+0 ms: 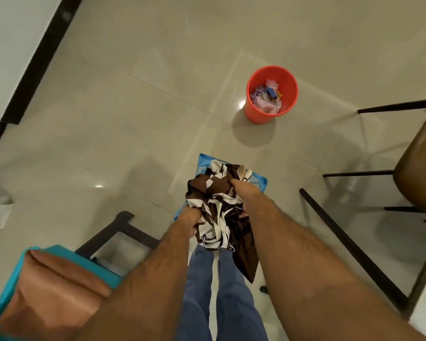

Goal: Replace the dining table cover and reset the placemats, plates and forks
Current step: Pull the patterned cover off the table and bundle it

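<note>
At lower left I count one teal chair point(101, 271) carrying one folded tan cloth point(52, 294); its dark frame stands on the tiled floor point(133, 107).

Centre frame, I count one crumpled table cover point(221, 212), brown with white pattern, bunched into a ball above my legs in blue trousers point(229, 303). A brown tail of it hangs down toward the right.

- Left hand point(188, 217): fingers curled into the cover's lower left side, gripping it.
- Right hand point(244, 193): fingers curled into the cover's upper right side, gripping it.

Directly beneath the cover sits one blue container point(256, 179), apparently a basket; only its rim and corners show, and I cannot tell what it holds or whether the cover touches it.

Further right and farther away, one red bin point(272, 94) stands upright on the floor, well apart from the hands. It contains mixed paper scraps and small coloured litter.

At the right edge I count one brown-seated chair point(418, 168) with dark legs.
</note>
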Tool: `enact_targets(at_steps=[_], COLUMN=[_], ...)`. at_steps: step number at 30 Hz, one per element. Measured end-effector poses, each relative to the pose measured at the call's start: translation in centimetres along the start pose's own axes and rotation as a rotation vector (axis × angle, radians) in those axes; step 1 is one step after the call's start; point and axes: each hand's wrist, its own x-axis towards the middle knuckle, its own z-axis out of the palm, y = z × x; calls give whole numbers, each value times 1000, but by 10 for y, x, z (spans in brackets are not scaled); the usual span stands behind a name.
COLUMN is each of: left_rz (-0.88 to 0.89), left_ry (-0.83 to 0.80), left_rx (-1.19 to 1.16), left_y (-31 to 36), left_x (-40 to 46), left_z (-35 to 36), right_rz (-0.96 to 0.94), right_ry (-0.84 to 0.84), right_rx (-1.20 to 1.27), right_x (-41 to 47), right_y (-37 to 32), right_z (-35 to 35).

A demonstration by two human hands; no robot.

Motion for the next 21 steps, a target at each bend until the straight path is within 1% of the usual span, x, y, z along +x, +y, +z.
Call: enact_targets(at_steps=[1, 3, 4, 7, 8, 10, 13, 15, 17, 19, 21], left_rz=[11, 26, 31, 38, 35, 45, 67, 54, 84, 109, 117], left_ry=[4, -50, -61, -93, -69, -25, -43, -49, -45, -67, -53], left_rx=[-28, -74, -78, -86, -47, -4, 19, 60, 99, 127, 152], left_y=[5, -1, 6, -20, -21, -8, 24, 28, 30, 28, 24], left_x=[-4, 17, 9, 67, 69, 47, -17, -27, -32, -30, -28], left_z=[1, 1, 3, 4, 3, 2, 6, 9, 9, 10, 11], right_rz=[5, 6, -5, -55, -60, -71, -54, -16, 26, 25, 3], right_ry=[2, 10, 12, 32, 44, 62, 70, 42, -2, -25, -3], right_rx=[38, 82, 96, 170, 167, 163, 158, 129, 94, 71, 5], right_x=[6, 19, 25, 51, 61, 89, 59, 47, 47, 47, 49], right_y=[-2, -4, -4, 0, 3, 14, 11, 12, 15, 17, 21], right_z=[3, 7, 9, 13, 15, 16, 16, 17, 18, 19, 19])
